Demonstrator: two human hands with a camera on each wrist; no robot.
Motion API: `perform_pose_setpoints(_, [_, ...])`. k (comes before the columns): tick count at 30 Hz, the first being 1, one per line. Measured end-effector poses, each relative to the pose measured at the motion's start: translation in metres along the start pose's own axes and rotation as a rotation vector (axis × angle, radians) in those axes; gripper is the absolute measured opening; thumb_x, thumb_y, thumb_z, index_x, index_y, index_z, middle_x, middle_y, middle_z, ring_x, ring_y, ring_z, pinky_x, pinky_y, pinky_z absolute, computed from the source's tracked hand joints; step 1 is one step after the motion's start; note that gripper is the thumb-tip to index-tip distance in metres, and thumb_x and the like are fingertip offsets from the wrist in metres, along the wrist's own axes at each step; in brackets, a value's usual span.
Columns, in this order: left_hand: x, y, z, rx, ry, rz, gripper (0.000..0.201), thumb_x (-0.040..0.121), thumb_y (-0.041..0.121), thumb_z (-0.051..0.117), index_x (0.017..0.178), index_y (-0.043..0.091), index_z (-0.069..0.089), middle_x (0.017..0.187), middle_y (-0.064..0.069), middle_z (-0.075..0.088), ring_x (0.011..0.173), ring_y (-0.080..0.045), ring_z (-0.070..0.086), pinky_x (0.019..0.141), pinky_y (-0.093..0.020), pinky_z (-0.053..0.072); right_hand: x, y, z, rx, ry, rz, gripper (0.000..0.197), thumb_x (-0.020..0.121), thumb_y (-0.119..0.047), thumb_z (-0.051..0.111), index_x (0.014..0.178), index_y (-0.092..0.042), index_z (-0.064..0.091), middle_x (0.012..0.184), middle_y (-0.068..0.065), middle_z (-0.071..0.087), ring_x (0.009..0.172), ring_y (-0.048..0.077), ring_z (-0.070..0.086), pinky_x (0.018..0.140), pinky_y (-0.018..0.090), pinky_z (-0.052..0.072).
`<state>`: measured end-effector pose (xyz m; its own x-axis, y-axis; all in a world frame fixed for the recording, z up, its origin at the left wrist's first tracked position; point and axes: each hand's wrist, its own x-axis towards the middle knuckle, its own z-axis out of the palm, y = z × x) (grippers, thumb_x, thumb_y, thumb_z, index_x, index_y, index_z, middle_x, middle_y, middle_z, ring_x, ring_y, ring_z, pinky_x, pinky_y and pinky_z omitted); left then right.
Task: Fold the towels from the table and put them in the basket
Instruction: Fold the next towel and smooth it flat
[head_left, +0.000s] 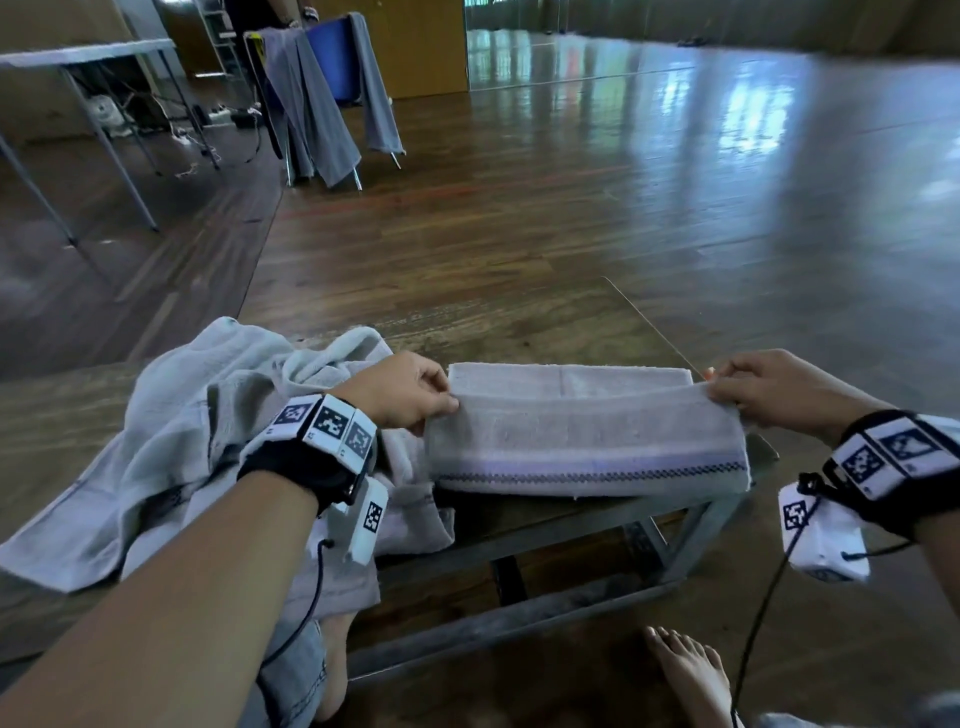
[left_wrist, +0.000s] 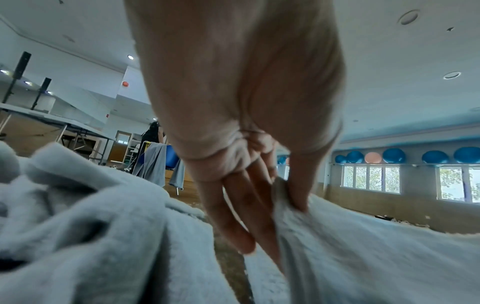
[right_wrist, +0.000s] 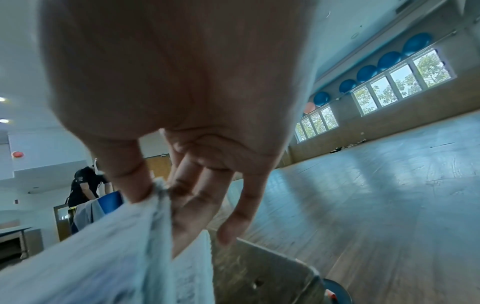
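1. A pale grey terry towel with a lilac band and a dark zigzag stripe lies across the near part of the low wooden surface on a grey metal frame, partly folded, its upper layer lifted towards the far edge.
2. The left hand pinches the towel's left top corner between thumb and fingers.
3. The right hand pinches the right top corner, thumb pressed on the cloth, and the remaining fingers hang loosely extended.
4. A heap of crumpled light grey towels lies left of it, draping over the surface's edge.
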<state>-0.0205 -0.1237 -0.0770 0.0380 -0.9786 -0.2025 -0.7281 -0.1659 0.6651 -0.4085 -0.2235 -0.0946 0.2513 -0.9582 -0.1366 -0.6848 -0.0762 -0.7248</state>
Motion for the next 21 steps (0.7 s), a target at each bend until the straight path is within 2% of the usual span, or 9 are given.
perform_pose_setpoints(2, [0.012,0.000,0.004,0.036,0.142,0.030,0.011,0.091,0.018,0.068,0.091,0.007,0.066,0.078,-0.011,0.073,0.064,-0.018,0.064,0.059,-0.029,0.054,0.009,0.000,0.006,-0.035,0.104,-0.015,0.017,0.092,-0.020,0.067,0.077,-0.012,0.069,0.076,0.006,0.069,0.069,0.024,0.063,0.074,0.043,0.054])
perform_pose_setpoints(4, [0.026,0.001,0.010,0.085,0.257,0.044,0.009,0.090,0.022,0.069,0.087,0.014,0.066,0.080,-0.005,0.073,0.070,-0.015,0.064,0.059,-0.026,0.049,0.018,0.000,0.011,-0.117,0.215,-0.031,0.019,0.091,-0.024,0.066,0.072,-0.020,0.067,0.074,-0.002,0.067,0.076,0.026,0.062,0.074,0.037,0.048])
perform_pose_setpoints(6, [0.040,0.001,0.017,0.129,0.352,0.042,0.009,0.087,0.023,0.071,0.085,0.016,0.068,0.085,-0.001,0.071,0.079,-0.015,0.064,0.069,-0.028,0.050,0.025,-0.001,0.015,-0.158,0.303,-0.024,0.021,0.090,-0.027,0.067,0.069,-0.025,0.064,0.075,-0.009,0.064,0.084,0.024,0.060,0.078,0.029,0.040])
perform_pose_setpoints(8, [0.053,-0.001,0.022,0.162,0.406,0.032,0.009,0.086,0.024,0.073,0.083,0.016,0.070,0.089,-0.001,0.071,0.087,-0.017,0.064,0.081,-0.033,0.052,0.031,0.000,0.020,-0.147,0.337,-0.013,0.019,0.090,-0.028,0.068,0.071,-0.027,0.063,0.077,-0.008,0.065,0.091,0.023,0.058,0.082,0.028,0.038])
perform_pose_setpoints(10, [0.063,-0.004,0.024,0.193,0.416,0.010,0.008,0.086,0.026,0.073,0.082,0.019,0.071,0.091,0.000,0.071,0.089,-0.017,0.064,0.083,-0.034,0.052,0.036,0.002,0.023,-0.156,0.329,0.000,0.014,0.090,-0.029,0.069,0.076,-0.028,0.066,0.084,0.001,0.068,0.097,0.024,0.057,0.084,0.027,0.038])
perform_pose_setpoints(13, [0.074,-0.013,0.027,0.220,0.386,-0.023,0.008,0.086,0.027,0.073,0.081,0.021,0.073,0.090,0.002,0.071,0.086,-0.014,0.061,0.076,-0.029,0.045,0.043,0.005,0.029,-0.187,0.280,0.021,0.007,0.090,-0.028,0.069,0.085,-0.025,0.072,0.094,0.008,0.069,0.099,0.025,0.059,0.084,0.029,0.043])
perform_pose_setpoints(17, [0.080,-0.022,0.030,0.267,0.298,0.011,0.012,0.087,0.023,0.072,0.089,0.012,0.077,0.094,-0.002,0.073,0.092,-0.019,0.065,0.077,-0.028,0.044,0.048,0.009,0.037,-0.223,0.235,-0.001,0.011,0.091,-0.025,0.069,0.082,-0.019,0.072,0.084,0.003,0.067,0.076,0.014,0.057,0.071,0.026,0.041])
perform_pose_setpoints(20, [0.079,-0.023,0.029,0.275,0.282,0.012,0.011,0.087,0.021,0.073,0.091,0.012,0.078,0.093,-0.002,0.074,0.091,-0.019,0.066,0.078,-0.029,0.047,0.052,0.009,0.036,-0.227,0.207,-0.002,0.016,0.090,-0.022,0.070,0.074,-0.019,0.069,0.078,0.000,0.066,0.073,0.011,0.060,0.057,0.022,0.038])
perform_pose_setpoints(21, [0.078,-0.022,0.028,0.264,0.274,0.004,0.009,0.086,0.021,0.074,0.089,0.013,0.079,0.089,-0.002,0.075,0.087,-0.018,0.067,0.077,-0.029,0.048,0.053,0.008,0.036,-0.222,0.194,0.002,0.017,0.090,-0.021,0.071,0.074,-0.017,0.071,0.077,0.000,0.067,0.076,0.011,0.062,0.057,0.022,0.039])
